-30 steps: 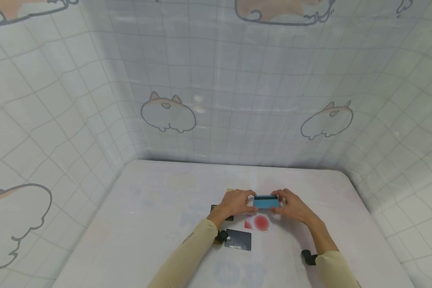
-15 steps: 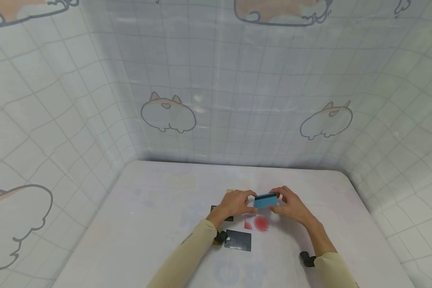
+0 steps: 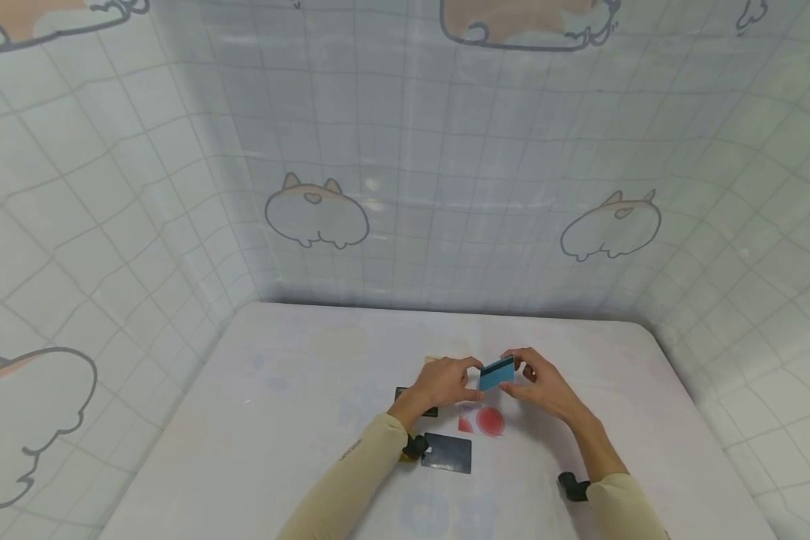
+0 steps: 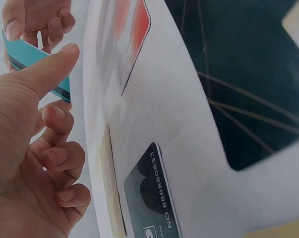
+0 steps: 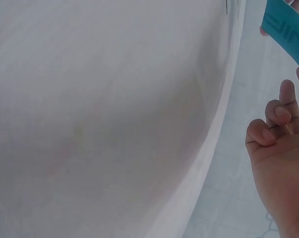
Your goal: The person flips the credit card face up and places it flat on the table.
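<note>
A blue card (image 3: 496, 373) with a dark stripe is held between both hands above the table, its right end tilted up. My left hand (image 3: 442, 382) pinches its left end between thumb and fingers. The right hand (image 3: 540, 384) grips the opposite end, thumb below and fingertips at the top edge. In the left wrist view the card (image 4: 26, 51) passes behind the left thumb. Its other face, with darker lettering, shows on the card (image 5: 285, 29) in the right wrist view. Just nearer than the hands lies a red-and-white card (image 3: 489, 421).
Closer on the white table (image 3: 256, 450) lies a dark grey card (image 3: 447, 453). A black card (image 3: 432, 412) and a gold card (image 3: 408, 458) are partly hidden by the left wrist. Beyond the left hand shows a yellowish card (image 3: 432, 358). Patterned curtains (image 3: 439, 187) enclose the table.
The blue card has gone from level to tilted, its right end rising and shifting left. My right hand has moved slightly left and up with it; the left hand has barely moved.
</note>
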Demonstrator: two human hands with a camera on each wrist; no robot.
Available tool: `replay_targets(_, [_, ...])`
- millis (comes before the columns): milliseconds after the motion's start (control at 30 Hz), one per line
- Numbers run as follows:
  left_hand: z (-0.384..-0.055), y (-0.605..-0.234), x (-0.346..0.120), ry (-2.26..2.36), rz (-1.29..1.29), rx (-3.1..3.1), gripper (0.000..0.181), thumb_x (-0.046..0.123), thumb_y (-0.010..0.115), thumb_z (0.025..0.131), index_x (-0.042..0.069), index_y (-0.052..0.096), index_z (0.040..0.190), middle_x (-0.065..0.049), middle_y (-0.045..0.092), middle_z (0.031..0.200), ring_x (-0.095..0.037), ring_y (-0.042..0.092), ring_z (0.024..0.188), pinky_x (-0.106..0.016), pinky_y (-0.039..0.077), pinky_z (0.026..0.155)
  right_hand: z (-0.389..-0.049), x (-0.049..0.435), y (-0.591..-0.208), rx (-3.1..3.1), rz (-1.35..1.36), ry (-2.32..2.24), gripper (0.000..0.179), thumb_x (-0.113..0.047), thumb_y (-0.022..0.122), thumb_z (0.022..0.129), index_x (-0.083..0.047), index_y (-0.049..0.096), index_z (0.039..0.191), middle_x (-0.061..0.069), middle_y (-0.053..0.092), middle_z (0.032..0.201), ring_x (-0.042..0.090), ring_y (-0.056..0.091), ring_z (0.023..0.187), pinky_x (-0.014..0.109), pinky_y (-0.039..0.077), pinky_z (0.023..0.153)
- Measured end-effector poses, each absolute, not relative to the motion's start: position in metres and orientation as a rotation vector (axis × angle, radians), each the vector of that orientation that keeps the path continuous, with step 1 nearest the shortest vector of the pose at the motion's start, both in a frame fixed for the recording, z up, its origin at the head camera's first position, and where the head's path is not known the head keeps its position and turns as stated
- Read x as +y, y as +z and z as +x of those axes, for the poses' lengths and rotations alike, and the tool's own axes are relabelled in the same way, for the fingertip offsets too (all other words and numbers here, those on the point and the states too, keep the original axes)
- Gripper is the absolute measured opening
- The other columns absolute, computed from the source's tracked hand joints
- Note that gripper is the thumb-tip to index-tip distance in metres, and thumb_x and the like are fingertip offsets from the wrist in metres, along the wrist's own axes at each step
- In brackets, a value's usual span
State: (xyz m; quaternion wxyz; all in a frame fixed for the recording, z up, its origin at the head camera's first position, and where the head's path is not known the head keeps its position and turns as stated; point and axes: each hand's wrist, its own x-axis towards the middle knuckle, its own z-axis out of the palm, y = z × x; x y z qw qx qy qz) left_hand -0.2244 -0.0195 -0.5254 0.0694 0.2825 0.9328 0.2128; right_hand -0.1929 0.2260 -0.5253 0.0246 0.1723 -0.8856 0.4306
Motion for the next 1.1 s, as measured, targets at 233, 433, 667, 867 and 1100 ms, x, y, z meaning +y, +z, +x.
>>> replay_targets(233, [-0.223,-0.524,-0.019,0.65,0.875,2.798,0.058,0.053,0.077,0.084,0.028,0.061,0.134,0.01,0.056,0.071,-0.007,0.049,0.061,-0.024,0.039,0.054,-0.192,0.222,-0.524,-2.738,0.531,1.361,0.052,-0.037,0.081,0.084,-0.025,0.059,0.13,0.001,0.055,0.109,0.024,0.048,0.099,0.03,0.043,0.077])
replay_targets(433, [-0.221,-0.525,-0.018,0.657,0.904,2.803,0.057,0.051,0.077,0.085,0.027,0.061,0.134,0.011,0.056,0.071,-0.006,0.05,0.061,-0.024,0.039,0.053,-0.193,0.217,-0.525,-2.72,0.562,1.39,0.057,-0.037,0.081,0.085,-0.017,0.056,0.133,0.003,0.055,0.11,0.028,0.049,0.095,0.03,0.042,0.076])
replay_targets(667, [-0.219,-0.526,-0.016,0.626,0.906,2.813,0.061,0.054,0.074,0.087,0.027,0.058,0.139,0.012,0.055,0.074,-0.005,0.05,0.062,-0.023,0.039,0.053,-0.194,0.213,-0.525,-2.738,0.564,1.384,0.054,-0.04,0.08,0.086,-0.021,0.057,0.131,-0.002,0.061,0.119,0.023,0.053,0.089,0.029,0.045,0.066])
replay_targets(867, [-0.221,-0.528,-0.015,0.615,0.905,2.82,0.063,0.056,0.073,0.087,0.026,0.057,0.14,0.013,0.057,0.078,-0.004,0.052,0.065,-0.023,0.041,0.056,-0.195,0.21,-0.525,-2.724,0.615,1.39,0.052,-0.036,0.079,0.088,-0.019,0.056,0.131,0.002,0.066,0.12,0.022,0.055,0.091,0.029,0.046,0.068])
replay_targets(1100, [-0.224,-0.531,-0.018,0.609,0.939,2.832,0.059,0.056,0.071,0.088,0.028,0.058,0.139,0.013,0.057,0.075,-0.003,0.051,0.062,-0.022,0.041,0.055,-0.197,0.209,-0.527,-2.743,0.597,1.323,0.061,-0.038,0.079,0.087,-0.018,0.053,0.138,0.004,0.063,0.126,0.026,0.052,0.101,0.035,0.045,0.079])
